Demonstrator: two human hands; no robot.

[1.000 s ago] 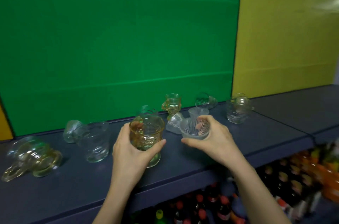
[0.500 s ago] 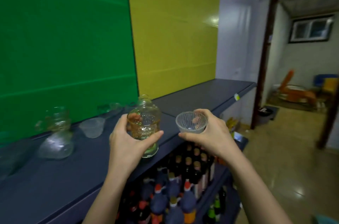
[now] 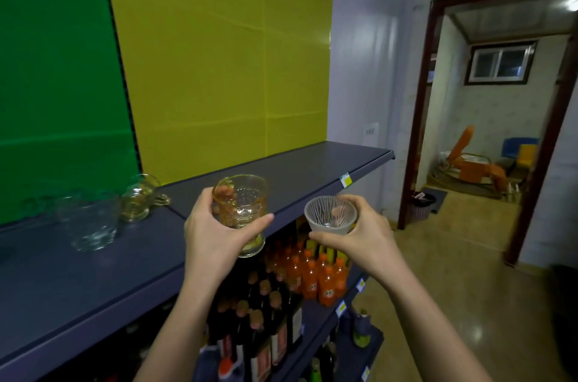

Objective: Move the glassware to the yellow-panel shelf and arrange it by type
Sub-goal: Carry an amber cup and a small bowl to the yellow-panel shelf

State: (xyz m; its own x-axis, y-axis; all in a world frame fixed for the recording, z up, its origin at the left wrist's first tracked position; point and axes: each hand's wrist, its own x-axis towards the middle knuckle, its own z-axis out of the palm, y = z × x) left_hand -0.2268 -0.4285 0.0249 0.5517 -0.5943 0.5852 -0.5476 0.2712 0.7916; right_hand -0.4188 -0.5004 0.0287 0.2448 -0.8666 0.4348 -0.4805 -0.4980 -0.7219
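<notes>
The left hand (image 3: 215,234) wraps an amber patterned glass (image 3: 240,209), the right hand (image 3: 359,234) cups a small ribbed clear bowl (image 3: 331,215), both held in the air off the yellow-panel shelf (image 3: 297,175), near its front edge. Smooth glass could slip; setting either too near the lip risks toppling onto the orange soda bottles (image 3: 316,275).

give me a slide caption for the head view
Left hand carries an amber glass, right hand a ribbed clear cup, toward the yellow-panel shelf.
</notes>
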